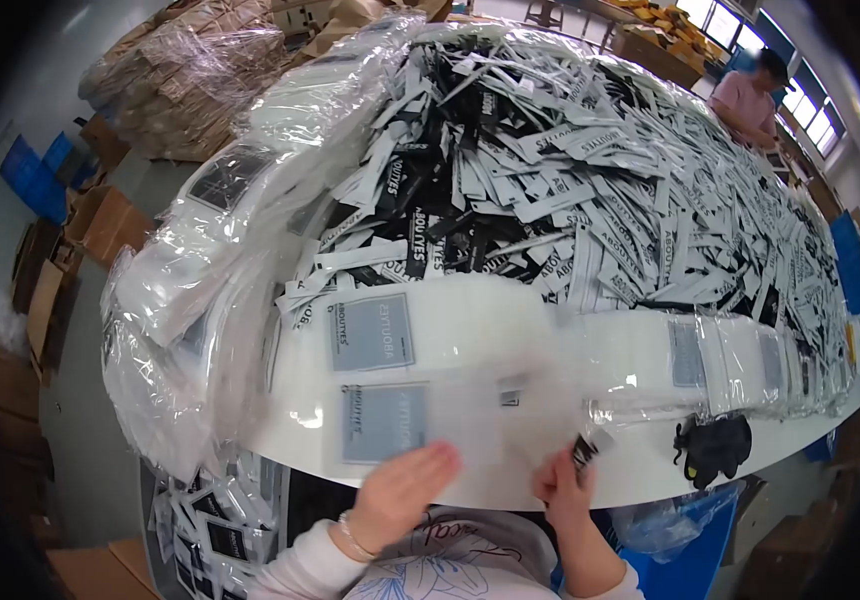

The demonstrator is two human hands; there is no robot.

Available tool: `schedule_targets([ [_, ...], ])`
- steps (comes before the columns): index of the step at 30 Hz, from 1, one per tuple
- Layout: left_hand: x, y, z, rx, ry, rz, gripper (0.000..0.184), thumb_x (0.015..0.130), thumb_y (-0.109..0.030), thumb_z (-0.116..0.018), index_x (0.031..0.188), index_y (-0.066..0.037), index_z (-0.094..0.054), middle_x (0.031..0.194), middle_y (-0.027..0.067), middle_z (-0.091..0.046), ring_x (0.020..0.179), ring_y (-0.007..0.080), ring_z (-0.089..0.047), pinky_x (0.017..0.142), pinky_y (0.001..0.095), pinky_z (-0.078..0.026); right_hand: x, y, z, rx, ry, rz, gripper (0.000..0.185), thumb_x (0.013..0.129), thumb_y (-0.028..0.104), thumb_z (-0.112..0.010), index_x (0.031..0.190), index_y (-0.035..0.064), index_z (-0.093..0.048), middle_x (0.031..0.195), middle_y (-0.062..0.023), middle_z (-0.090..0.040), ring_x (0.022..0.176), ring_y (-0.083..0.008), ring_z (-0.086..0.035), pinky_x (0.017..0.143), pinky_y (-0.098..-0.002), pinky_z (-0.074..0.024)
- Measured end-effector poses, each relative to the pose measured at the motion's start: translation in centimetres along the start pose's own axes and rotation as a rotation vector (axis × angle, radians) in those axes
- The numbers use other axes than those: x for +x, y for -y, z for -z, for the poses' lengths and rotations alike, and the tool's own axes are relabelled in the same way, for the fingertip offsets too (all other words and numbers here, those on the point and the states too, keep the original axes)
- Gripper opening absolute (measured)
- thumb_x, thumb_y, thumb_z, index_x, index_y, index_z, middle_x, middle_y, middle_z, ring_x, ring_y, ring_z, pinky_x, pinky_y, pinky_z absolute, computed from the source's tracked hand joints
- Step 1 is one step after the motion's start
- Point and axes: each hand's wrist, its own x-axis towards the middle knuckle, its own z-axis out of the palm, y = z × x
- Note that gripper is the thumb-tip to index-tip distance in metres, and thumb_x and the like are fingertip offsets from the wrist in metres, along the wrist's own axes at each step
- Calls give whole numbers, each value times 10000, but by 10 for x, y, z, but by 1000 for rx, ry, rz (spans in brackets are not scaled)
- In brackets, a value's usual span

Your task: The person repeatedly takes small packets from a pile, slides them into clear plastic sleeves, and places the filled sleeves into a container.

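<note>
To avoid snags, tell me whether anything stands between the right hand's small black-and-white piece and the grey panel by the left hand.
Blurred translucent plastic shows between the black-and-white piece in the right hand and the grey panel. The left hand is close to the panel's near right corner. I see nothing else between.

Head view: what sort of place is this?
Probably a packing workshop: a big heap of black and white ABOUTYES-printed tags on the worktable, stacks of clear plastic bags along its edge, and cardboard boxes on the floor beyond.
</note>
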Motion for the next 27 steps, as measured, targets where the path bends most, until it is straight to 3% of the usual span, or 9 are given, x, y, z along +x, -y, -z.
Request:
schedule_targets([
  [2,-1,-15,-20,-20,55,-68,300,749,-48,-524,1038,-11,-598,1087,106,-590,1056,251,-542,851,353,-474,2,6,-28,40,-161,-318,151,861,179,-559,832,44,-497,602,-2,-473,521,-91,-457,467,-231,-392],
  [6,-12,-17,-32,-92,97,-48,273,755,-59,-539,1013,-10,-612,1059,117,-599,1027,245,-558,865,335,-464,8,14,-43,-453,147,-53,185,802,122,-627,929,12,-548,723,-49,-582,653,-121,-549,585,-250,-451],
  [10,-7,-28,-23,118,-49,68,749,655,-318,-693,1291,-77,-380,1311,173,-378,1210,358,-358,962,578,-280,-5,18,-49,-623,244,76,166,792,93,-629,934,22,-581,758,-64,-609,673,-120,-562,613,-246,-449],
  [11,-4,-23,-23,106,60,76,963,578,-390,-736,1356,-103,-246,1375,176,-256,1244,394,-269,950,651,-198,-10,26,-53,-700,319,74,150,795,92,-624,927,28,-592,755,-67,-610,667,-121,-562,613,-243,-446],
  [15,13,-13,-17,-36,242,75,876,583,-317,-743,1322,-93,-329,1258,152,-406,1119,331,-411,926,534,-306,-12,31,-55,-651,371,-103,156,759,99,-663,884,22,-610,731,-108,-611,660,-162,-587,592,-260,-449],
  [17,8,-12,-8,-170,383,105,815,590,-265,-741,1298,-87,-378,1190,132,-466,1020,297,-482,888,456,-368,-17,21,-42,-723,413,65,172,729,98,-689,861,23,-610,717,-112,-604,652,-184,-591,583,-273,-451],
  [21,-1,-12,-10,-418,200,123,664,567,-143,-759,1174,-40,-509,1015,125,-535,835,271,-555,710,335,-463,-17,11,-35,-837,433,177,204,676,97,-727,824,26,-607,705,-116,-600,630,-227,-595,555,-296,-454],
  [24,5,-11,2,-443,264,236,679,573,-151,-766,1184,-28,-496,998,127,-536,840,283,-548,716,344,-460,-7,22,-41,-788,569,212,220,665,120,-737,809,27,-599,695,-110,-603,606,-231,-594,540,-302,-453],
  [27,8,-4,5,-400,219,112,681,597,-129,-730,1222,-56,-470,1046,127,-516,879,275,-534,753,347,-445,-2,40,-46,-654,631,123,209,665,130,-731,776,29,-585,667,-107,-584,584,-246,-583,517,-316,-445],
])
